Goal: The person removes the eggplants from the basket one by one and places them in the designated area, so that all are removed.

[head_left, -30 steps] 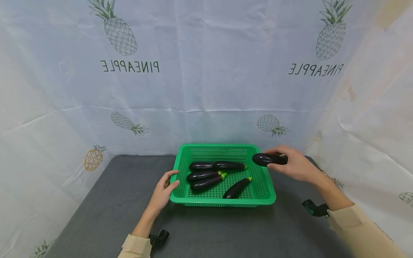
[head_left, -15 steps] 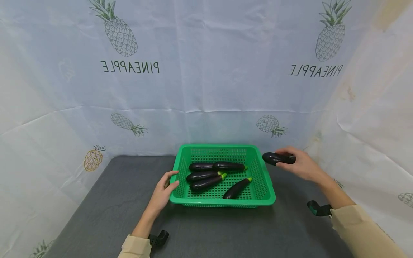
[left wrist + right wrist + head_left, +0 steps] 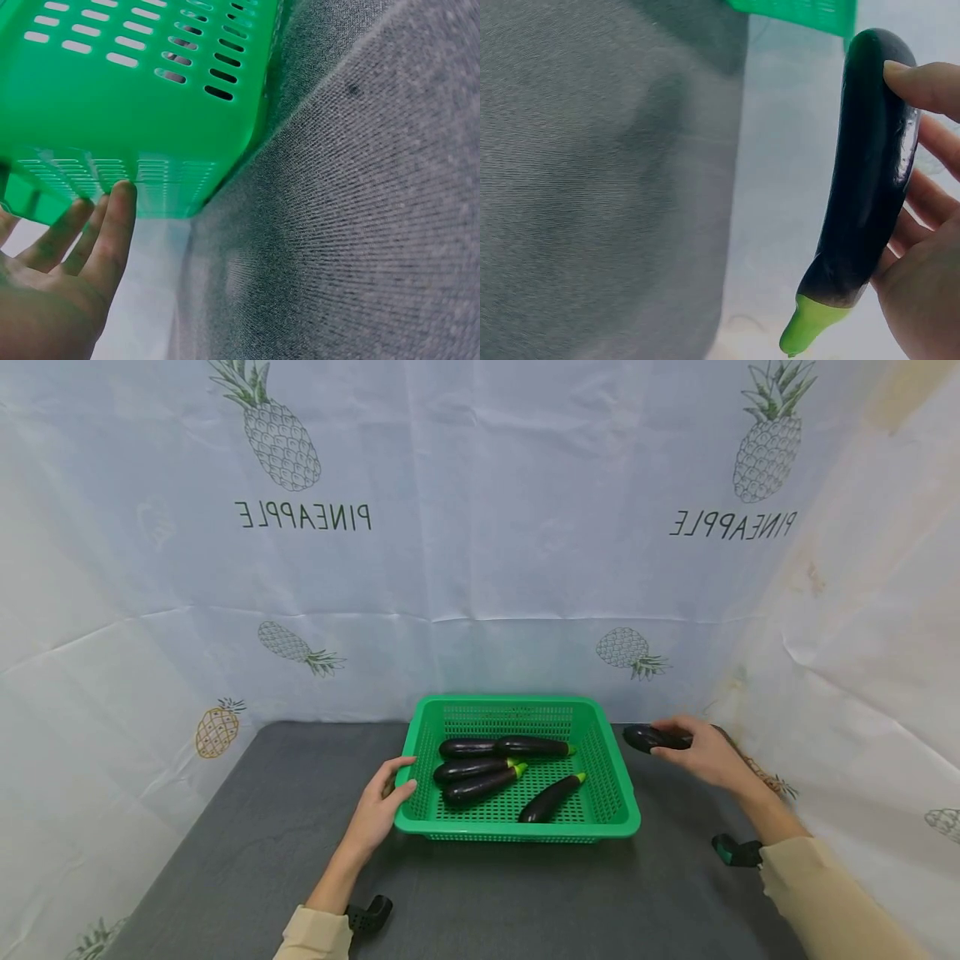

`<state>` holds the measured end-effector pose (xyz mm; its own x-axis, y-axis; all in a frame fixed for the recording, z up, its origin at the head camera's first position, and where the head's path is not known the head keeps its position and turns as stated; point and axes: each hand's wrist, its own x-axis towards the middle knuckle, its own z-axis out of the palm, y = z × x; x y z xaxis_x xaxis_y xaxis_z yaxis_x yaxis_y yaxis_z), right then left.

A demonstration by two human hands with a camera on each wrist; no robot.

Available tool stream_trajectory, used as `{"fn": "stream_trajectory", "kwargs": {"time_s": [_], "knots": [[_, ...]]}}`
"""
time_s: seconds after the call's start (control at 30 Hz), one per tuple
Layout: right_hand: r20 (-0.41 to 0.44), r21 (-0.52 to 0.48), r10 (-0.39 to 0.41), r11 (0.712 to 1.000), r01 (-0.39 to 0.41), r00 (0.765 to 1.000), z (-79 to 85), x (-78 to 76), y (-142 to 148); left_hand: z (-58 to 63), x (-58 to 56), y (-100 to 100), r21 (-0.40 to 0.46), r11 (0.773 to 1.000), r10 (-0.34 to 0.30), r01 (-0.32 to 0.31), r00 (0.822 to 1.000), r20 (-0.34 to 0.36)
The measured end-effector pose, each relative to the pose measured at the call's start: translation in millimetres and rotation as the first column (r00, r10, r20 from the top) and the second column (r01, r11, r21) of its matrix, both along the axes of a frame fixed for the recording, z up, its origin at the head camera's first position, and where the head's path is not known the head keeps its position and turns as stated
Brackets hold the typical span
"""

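The left grip (image 3: 371, 816) is loosely closed over the left rim of the green basket (image 3: 517, 829); light, steady pressure there should stop it sliding. Inside lie five eggplants (image 3: 480, 786): two end to end at the back, two side by side at left, one alone at front right. Beyond the right rim, the right grip (image 3: 708, 757) pinches a sixth eggplant (image 3: 641, 738) mid-body, thumb opposite fingers; even, gentle pressure should suit its slick skin. Whether it touches the table (image 3: 510, 902) I cannot tell.

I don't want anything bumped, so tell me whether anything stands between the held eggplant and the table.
Nothing visible stands between the eggplant in the right hand and the table; the basket sits to the left.
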<state>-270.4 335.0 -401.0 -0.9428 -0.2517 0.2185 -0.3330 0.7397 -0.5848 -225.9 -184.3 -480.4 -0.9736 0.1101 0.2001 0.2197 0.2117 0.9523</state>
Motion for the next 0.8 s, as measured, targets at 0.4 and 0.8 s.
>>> {"fn": "stream_trajectory", "kwargs": {"time_s": [0.4, 0.8], "knots": [[0.019, -0.003, -0.021, 1.000, 0.021, 1.000, -38.6, -6.8, 9.2, -0.4, 0.7, 0.9, 0.002, 1.000, -0.003, 0.003, 1.000, -0.001], [0.046, 0.005, -0.027, 1.000, 0.026, 0.999, -64.5, -11.2, 13.5, 0.6, 1.5, 1.1, -0.006, 1.000, 0.008, -0.008, 1.000, 0.007]]}}
